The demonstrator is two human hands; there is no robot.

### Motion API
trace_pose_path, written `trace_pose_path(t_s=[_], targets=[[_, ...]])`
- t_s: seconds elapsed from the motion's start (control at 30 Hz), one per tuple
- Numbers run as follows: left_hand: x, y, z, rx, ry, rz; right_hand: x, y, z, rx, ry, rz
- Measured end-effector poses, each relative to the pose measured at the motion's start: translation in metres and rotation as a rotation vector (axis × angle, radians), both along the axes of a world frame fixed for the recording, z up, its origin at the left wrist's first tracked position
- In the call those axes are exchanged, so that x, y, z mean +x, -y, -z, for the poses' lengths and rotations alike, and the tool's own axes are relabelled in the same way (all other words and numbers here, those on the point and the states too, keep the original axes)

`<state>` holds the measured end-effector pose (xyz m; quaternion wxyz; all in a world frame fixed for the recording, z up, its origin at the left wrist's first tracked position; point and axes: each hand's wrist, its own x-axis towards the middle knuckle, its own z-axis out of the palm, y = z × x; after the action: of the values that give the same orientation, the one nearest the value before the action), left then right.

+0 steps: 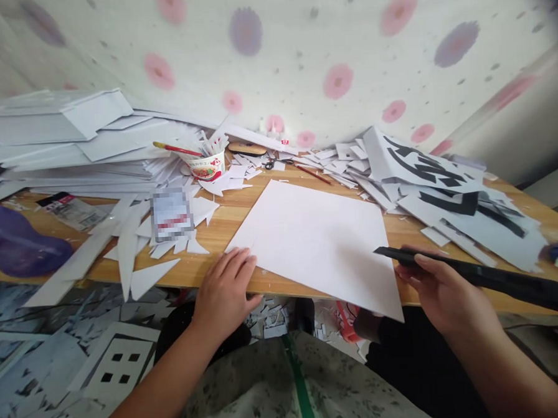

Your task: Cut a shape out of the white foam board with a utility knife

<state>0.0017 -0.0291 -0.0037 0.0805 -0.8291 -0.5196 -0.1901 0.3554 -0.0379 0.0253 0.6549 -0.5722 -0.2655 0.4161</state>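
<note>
Now we see our hands on either side of a white sheet (316,244) that lies flat on the wooden worktop (223,219), turned so one corner juts past the near edge. Our left hand (224,290) rests open, fingers spread and flat, at the sheet's near left corner, its fingertips touching the paper. Our right hand (445,291) is closed around a long black tool (479,276), whose tip reaches over the sheet's right edge while its other end points off to the right. Between the two hands the sheet's near edge runs slantwise, and its nearest corner hangs over the worktop's rim. Bare wood shows left of the sheet and in a narrow strip along its right side. Beyond that the room is hemmed in: white triangular offcuts (141,247) crowd the left, a tall stack of white boards (65,142) stands behind them, a cup (207,163) holding scraps and a red pencil sits at the back, and black-and-white cut paper (450,187) is heaped to the right. More scraps lie on the floor (57,364) below.
</note>
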Motion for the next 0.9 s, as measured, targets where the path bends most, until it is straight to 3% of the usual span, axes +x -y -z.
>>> trace_pose_path(t_s=[0.17,0.3,0.43,0.5,0.6,0.7,0.9], targets=[[0.006,0.009,0.005,0.053,-0.001,0.007,-0.012,0.007,0.004,0.066,-0.007,-0.014],[0.008,0.012,0.005,0.064,0.001,0.008,-0.02,0.007,-0.004,0.143,0.141,-0.017],[-0.002,0.006,-0.006,0.009,0.048,0.059,-0.03,0.016,-0.013,0.137,0.332,-0.062],[-0.01,-0.005,-0.014,-0.02,0.068,-0.021,-0.034,0.021,-0.009,0.114,0.38,-0.05],[-0.016,-0.024,-0.022,-0.062,0.022,-0.164,-0.033,0.024,0.006,0.089,0.305,-0.007],[-0.017,-0.032,-0.024,-0.053,-0.037,-0.164,-0.029,0.02,0.018,0.111,0.171,0.024],[-0.028,-0.006,-0.015,0.075,0.032,-0.228,-0.029,0.005,0.006,0.16,-0.032,0.06]])
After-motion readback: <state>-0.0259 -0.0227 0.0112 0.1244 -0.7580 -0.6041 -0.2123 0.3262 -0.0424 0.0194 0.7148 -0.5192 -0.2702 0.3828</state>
